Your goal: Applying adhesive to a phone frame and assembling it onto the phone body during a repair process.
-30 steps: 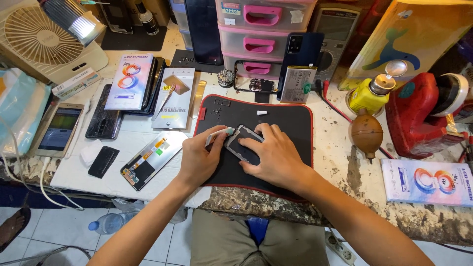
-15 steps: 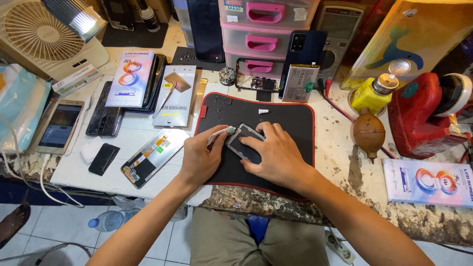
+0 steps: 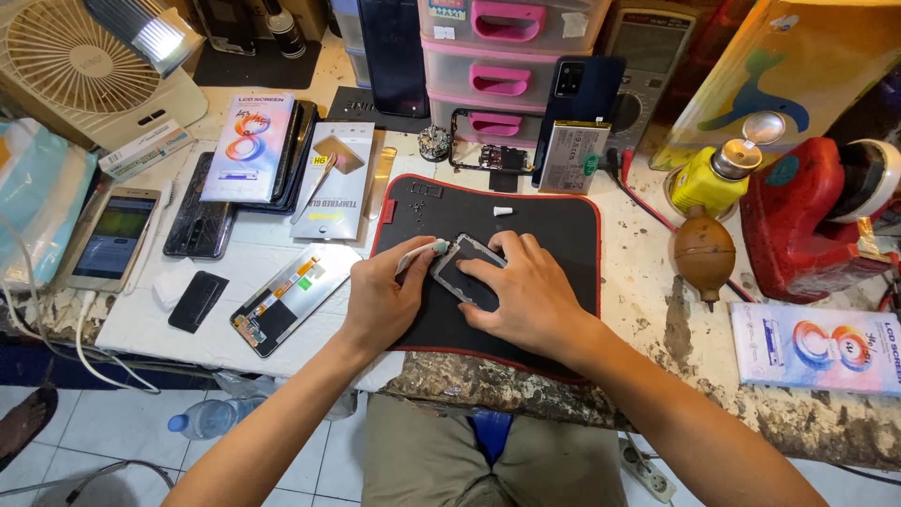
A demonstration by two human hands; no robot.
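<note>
A grey phone frame (image 3: pixel 460 266) lies tilted on a black work mat with a red border (image 3: pixel 554 221). My right hand (image 3: pixel 526 296) presses down on the frame and covers its lower half. My left hand (image 3: pixel 383 300) holds a thin white brush-like tool (image 3: pixel 419 252), whose tip meets the frame's left edge. A small white piece (image 3: pixel 503 211) rests on the mat beyond the frame.
A detached phone screen (image 3: pixel 293 296), a small black part (image 3: pixel 197 300), phones (image 3: pixel 111 235) and boxed screens (image 3: pixel 249 145) lie left of the mat. Pink drawers (image 3: pixel 507 56), a battery (image 3: pixel 572 155), a yellow bottle (image 3: pixel 709 178), a brown air blower (image 3: pixel 704 253) and a fan (image 3: pixel 75 61) surround it.
Both hands stay on the frame; the tool tip has shifted only slightly along its left edge. The camera view has moved a little.
</note>
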